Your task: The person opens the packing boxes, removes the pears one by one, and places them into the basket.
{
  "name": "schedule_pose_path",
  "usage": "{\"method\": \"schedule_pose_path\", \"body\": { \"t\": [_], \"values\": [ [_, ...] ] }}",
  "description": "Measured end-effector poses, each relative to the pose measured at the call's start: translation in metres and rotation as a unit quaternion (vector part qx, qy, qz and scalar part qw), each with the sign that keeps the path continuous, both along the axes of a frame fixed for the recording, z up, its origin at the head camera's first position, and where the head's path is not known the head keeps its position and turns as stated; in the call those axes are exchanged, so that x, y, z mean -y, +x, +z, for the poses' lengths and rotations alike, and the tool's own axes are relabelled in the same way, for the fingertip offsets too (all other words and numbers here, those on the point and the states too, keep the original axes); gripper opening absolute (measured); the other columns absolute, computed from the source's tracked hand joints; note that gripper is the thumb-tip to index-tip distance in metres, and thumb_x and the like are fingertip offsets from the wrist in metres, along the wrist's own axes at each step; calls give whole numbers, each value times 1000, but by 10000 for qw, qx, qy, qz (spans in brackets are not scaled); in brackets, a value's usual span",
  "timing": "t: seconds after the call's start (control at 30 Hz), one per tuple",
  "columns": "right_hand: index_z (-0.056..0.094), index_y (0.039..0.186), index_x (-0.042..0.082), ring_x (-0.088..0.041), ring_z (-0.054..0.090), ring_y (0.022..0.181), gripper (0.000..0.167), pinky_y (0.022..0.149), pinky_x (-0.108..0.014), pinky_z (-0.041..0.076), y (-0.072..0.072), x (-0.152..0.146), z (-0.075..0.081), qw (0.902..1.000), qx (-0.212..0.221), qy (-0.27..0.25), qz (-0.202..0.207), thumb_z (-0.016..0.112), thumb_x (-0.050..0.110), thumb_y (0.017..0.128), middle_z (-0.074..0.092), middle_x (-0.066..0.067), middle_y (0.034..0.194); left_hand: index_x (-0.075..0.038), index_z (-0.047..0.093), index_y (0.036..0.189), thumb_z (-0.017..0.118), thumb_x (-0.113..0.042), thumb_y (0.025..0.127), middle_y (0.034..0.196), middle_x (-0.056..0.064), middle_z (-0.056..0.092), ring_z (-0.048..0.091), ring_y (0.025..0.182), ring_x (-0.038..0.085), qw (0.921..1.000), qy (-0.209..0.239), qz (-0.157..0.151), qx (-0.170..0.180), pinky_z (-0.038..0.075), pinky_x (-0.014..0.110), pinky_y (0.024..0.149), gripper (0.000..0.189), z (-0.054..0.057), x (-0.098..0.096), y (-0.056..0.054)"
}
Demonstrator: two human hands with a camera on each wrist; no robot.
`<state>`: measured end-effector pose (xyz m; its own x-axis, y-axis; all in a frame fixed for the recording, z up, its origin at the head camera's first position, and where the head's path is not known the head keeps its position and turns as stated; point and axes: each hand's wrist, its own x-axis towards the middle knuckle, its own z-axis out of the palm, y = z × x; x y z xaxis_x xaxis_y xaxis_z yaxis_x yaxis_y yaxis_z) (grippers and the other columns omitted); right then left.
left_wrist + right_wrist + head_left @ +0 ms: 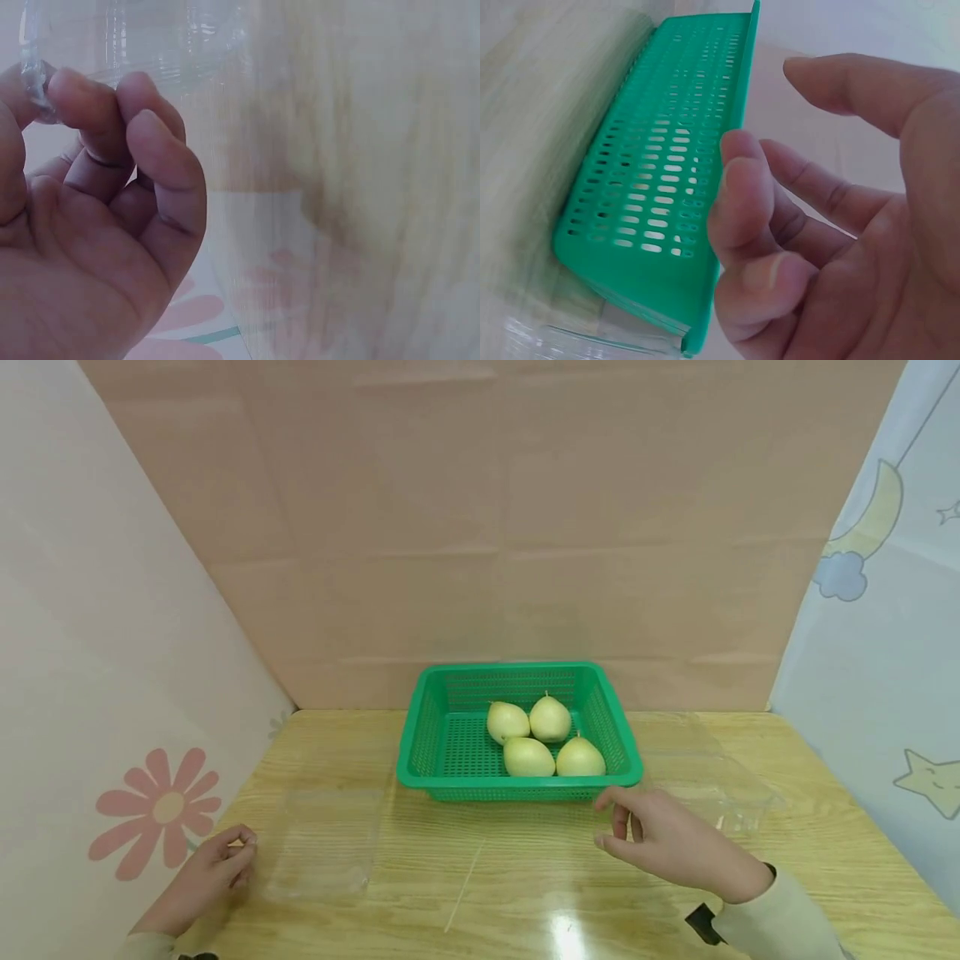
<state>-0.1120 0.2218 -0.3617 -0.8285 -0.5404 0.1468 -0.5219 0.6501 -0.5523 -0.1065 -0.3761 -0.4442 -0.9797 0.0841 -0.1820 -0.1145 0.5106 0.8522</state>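
Several pale yellow pears point(529, 757) lie in the right half of a green plastic basket point(517, 783) at the middle of the table. By the basket's front right corner hovers my right hand point(660, 837), fingers loosely bent and thumb apart, holding nothing. The right wrist view shows the basket's slotted wall point(652, 172) just beyond those fingertips. At the left, my left hand point(213, 870) is beside a clear plastic container point(322, 847), its fingers loosely curled with nothing seen in them. In the left wrist view the container's edge point(187, 67) appears behind the fingertips.
A second clear plastic container point(720, 777) stands right of the basket, partly behind my right hand. Pinkish-brown paper point(487, 527) covers the back. Printed sheets point(90, 652) rise along both sides of the wooden table point(420, 877).
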Motion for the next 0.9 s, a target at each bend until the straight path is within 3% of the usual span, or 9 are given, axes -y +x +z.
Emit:
{"method": "schedule_pose_path", "body": {
  "t": [0.17,0.3,0.53,0.9],
  "values": [
    [62,106,18,1,47,55,20,53,-21,44,7,-3,-10,9998,114,-122,140,72,31,93,54,18,77,2,48,102,42,-33,109,60,1,39,43,52,20,9987,-407,302,109,41,33,58,36,4,-3,-16],
    [62,105,19,1,47,55,18,52,-21,44,11,-7,-18,9994,228,-222,163,71,30,94,55,18,77,1,50,108,42,-34,108,57,-1,39,39,50,16,9958,-800,443,-29,39,32,55,36,6,-11,-34],
    [63,104,16,1,48,55,16,51,-21,44,15,-13,-27,9990,330,-285,92,70,28,95,56,18,77,5,50,122,44,-31,108,55,-1,37,36,48,15,9960,-455,734,-218,40,34,53,39,6,-21,-55],
    [64,105,15,0,48,55,17,52,-22,44,12,-18,-28,9982,534,-253,-65,69,27,96,58,16,78,7,52,128,44,-37,107,59,2,48,47,54,22,9921,-404,1153,-277,45,34,60,49,7,-24,-66]
  ]
}}
